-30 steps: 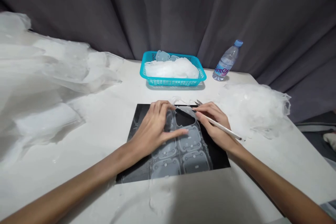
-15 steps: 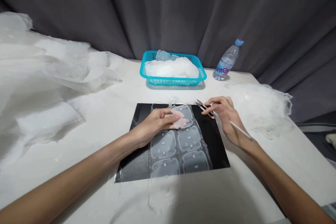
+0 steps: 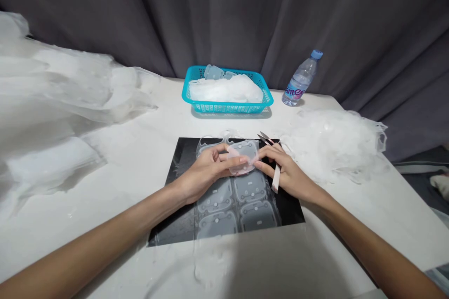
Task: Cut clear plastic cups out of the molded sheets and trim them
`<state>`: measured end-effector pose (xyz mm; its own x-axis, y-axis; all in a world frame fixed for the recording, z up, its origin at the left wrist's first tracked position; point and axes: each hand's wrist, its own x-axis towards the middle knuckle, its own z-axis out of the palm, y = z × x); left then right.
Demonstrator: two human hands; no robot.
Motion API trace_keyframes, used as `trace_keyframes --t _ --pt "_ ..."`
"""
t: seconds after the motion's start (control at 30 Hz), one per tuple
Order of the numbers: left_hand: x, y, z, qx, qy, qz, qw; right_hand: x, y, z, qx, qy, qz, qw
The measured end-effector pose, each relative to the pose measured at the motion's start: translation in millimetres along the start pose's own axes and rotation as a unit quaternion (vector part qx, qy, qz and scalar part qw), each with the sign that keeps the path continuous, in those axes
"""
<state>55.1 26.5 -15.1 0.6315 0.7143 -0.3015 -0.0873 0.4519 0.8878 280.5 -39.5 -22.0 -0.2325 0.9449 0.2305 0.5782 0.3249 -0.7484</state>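
My left hand [image 3: 213,168] pinches a small, see-through soft plastic piece [image 3: 241,156] with rounded corners between thumb and fingers. At its right edge, the thumb and index finger of my right hand [image 3: 282,168] meet the same piece. A pale, flat-ended stick-like tool [image 3: 276,180] is tucked in my right hand; its other end is hidden. Metal-bladed snips [image 3: 265,137] lie just behind that hand, their handles mostly covered. Beneath both hands, a clear moulded sheet [image 3: 217,196] with several rounded panels lies over a black board [image 3: 293,208].
Behind the board stands a turquoise basket [image 3: 231,108] holding white, translucent pieces. A water bottle [image 3: 300,81] stands to its right. Heaps of clear plastic sheeting [image 3: 63,84] fill the left side, and a tangled clear pile [image 3: 336,145] lies right. A dark curtain [image 3: 217,14] hangs behind.
My right hand has moved left, from beside the snips to the right edge of the plastic piece. The pale tool has swung down with it. My left hand keeps its pinch.
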Motion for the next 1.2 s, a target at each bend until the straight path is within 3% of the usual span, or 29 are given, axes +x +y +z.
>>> trace_keyframes --t 0.37,0.6,0.7,0.83,0.97,1.07,1.2 --pt "-1 -1 5.3 0.03 0.035 0.018 0.999 2 -2 -6 0.067 -0.032 0.012 0.997" --pt "2 -4 6.5 0.05 0.038 0.027 0.998 2 -5 1 0.073 0.006 -0.006 0.997" --pt "0 -4 9.1 0.036 0.038 0.017 0.998 4 -3 10 0.014 0.054 -0.014 0.998" --pt "-4 -1 11.5 0.015 -0.01 -0.027 0.999 6 5 19 -0.105 0.103 -0.009 0.989" --pt "-3 1 7.6 0.01 -0.045 -0.027 0.999 7 12 10 -0.117 0.055 -0.005 0.992" --pt "-1 3 3.9 0.016 -0.037 -0.018 0.999 5 13 -7 -0.088 0.017 -0.009 0.996" --pt "1 3 3.4 0.001 -0.031 -0.002 1.0 4 9 -32 -0.031 -0.103 -0.031 0.994"
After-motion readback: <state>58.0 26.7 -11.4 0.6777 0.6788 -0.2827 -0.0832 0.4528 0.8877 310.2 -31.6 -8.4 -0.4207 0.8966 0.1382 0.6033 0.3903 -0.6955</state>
